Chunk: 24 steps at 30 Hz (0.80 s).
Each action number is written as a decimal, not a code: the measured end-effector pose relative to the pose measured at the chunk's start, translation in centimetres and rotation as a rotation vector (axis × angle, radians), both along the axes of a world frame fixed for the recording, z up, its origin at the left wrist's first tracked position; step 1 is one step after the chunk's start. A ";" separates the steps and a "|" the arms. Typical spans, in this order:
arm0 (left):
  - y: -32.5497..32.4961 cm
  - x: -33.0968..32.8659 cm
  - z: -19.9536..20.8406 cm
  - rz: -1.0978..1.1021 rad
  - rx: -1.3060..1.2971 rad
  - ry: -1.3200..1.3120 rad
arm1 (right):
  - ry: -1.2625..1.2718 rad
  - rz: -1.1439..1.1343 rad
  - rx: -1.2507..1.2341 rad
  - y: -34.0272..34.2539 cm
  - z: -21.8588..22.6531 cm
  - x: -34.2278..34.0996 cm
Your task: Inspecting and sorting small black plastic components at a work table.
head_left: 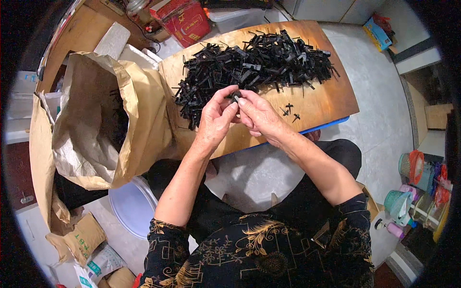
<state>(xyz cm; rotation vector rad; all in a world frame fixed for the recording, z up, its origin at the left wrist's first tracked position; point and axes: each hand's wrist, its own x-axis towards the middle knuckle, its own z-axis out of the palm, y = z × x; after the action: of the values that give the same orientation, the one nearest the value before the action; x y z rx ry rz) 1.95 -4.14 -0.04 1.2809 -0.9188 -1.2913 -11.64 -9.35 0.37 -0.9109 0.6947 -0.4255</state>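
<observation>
A small black plastic part (236,97) sits between my two hands, pinched at the fingertips; its exact kind is too small to make out. My left hand (217,113) grips it from the left with thumb and fingers. From the other side, the thumb and fingers of my right hand (257,113) close on the same part. Just beyond the hands spreads a big heap of black plastic parts (249,62), many with thin prongs. A few loose black cross-shaped pieces (290,111) lie to the right of my right hand, on the wooden board (331,103).
An open brown paper sack (144,120) with a pale lining stands left of the board. Behind are a red box (185,21) and a clear plastic bin (237,19). A white round lid (129,206) lies low at left. Baskets and bottles (408,206) stand far right.
</observation>
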 end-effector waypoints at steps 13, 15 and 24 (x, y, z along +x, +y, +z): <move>-0.2 0.4 -1.3 0.097 -0.062 -0.148 | -0.015 -0.021 0.069 -0.2 -0.5 1.4; -0.2 0.6 -1.4 0.139 -0.116 -0.173 | -0.010 -0.013 0.078 -0.2 -0.4 1.8; -0.9 1.4 0.1 0.163 -0.079 -0.106 | 0.105 0.126 -0.527 -4.8 -1.0 2.0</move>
<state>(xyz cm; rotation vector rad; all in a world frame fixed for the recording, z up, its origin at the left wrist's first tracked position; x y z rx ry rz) 3.34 -5.02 0.02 1.3432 -0.9104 -1.0591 -9.68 -14.12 -0.68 -1.4758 0.6255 -0.4595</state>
